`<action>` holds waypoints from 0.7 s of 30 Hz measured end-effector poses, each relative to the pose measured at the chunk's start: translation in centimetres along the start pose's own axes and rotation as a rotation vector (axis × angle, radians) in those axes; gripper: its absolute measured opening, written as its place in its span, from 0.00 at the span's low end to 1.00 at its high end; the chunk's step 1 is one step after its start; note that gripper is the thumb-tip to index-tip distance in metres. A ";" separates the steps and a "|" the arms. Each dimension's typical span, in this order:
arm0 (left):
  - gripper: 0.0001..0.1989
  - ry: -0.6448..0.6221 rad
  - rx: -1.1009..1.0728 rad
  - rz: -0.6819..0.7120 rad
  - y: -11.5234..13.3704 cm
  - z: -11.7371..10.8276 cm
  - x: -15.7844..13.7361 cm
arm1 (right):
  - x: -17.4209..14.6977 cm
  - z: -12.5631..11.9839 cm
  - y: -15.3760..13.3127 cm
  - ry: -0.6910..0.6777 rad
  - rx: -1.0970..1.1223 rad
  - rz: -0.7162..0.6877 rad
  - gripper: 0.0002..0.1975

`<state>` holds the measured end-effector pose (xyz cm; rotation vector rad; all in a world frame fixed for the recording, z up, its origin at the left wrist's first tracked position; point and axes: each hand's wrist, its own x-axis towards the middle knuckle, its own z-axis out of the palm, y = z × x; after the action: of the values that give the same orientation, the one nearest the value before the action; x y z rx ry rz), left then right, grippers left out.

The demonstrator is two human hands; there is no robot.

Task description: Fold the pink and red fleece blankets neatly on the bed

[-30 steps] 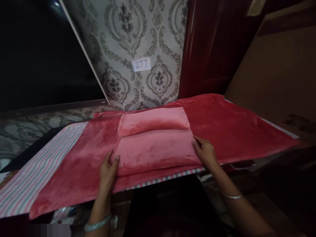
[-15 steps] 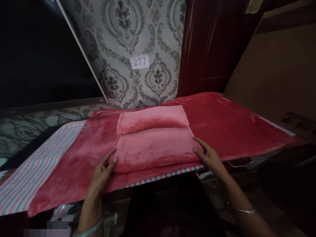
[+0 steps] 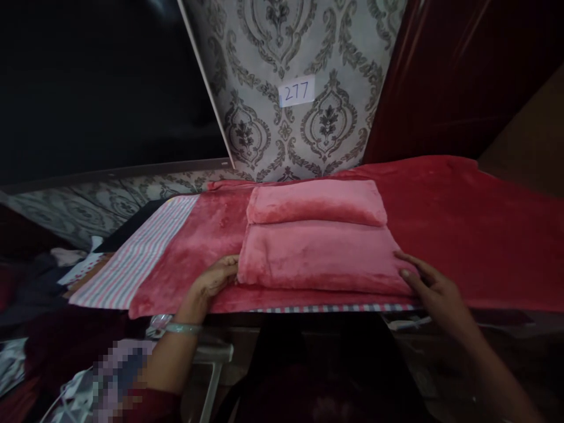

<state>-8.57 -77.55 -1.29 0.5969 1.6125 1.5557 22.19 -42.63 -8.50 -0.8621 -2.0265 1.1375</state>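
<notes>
A folded pink plush blanket (image 3: 324,257) lies in the middle of the table, resting on a larger, deeper red plush cloth (image 3: 462,235) that is spread flat over the surface. The far edge of the folded blanket is rolled or doubled over into a thick, bolster-like band (image 3: 315,202) that sits on top of the flat lower part.

The person's left hand (image 3: 214,278) is at the blanket's near left corner — fingers curled against the folded edge, touching it, with the fingertips tucked at or under the fold; whether they actually grip the fabric cannot be told. A pale green bangle (image 3: 183,328) circles that wrist. The right hand (image 3: 434,288) lies at the blanket's near right corner, fingers spread and loosely extended, their tips touching the edge of the pink plush; it is not clamped on anything.

Beneath the red cloth, a pink, white and grey striped fabric (image 3: 132,264) shows at the left, and a narrow checked strip (image 3: 335,308) runs along the table's near edge. Behind the table stands a wall of grey damask-patterned wallpaper (image 3: 264,117) bearing a small white label with "277" handwritten on it (image 3: 296,91). To the right is a dark red glossy panel (image 3: 440,76) — a door or cupboard front, it is hard to say which.
</notes>
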 end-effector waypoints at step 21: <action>0.21 -0.009 0.298 0.137 2.6 0.9 3.6 | 0.0 0.0 -2.9 -0.025 -0.024 0.190 0.34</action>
<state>-10.40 -73.81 0.47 0.8897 1.8452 1.4143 21.52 -43.79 -5.91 -1.0761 -2.0150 1.2342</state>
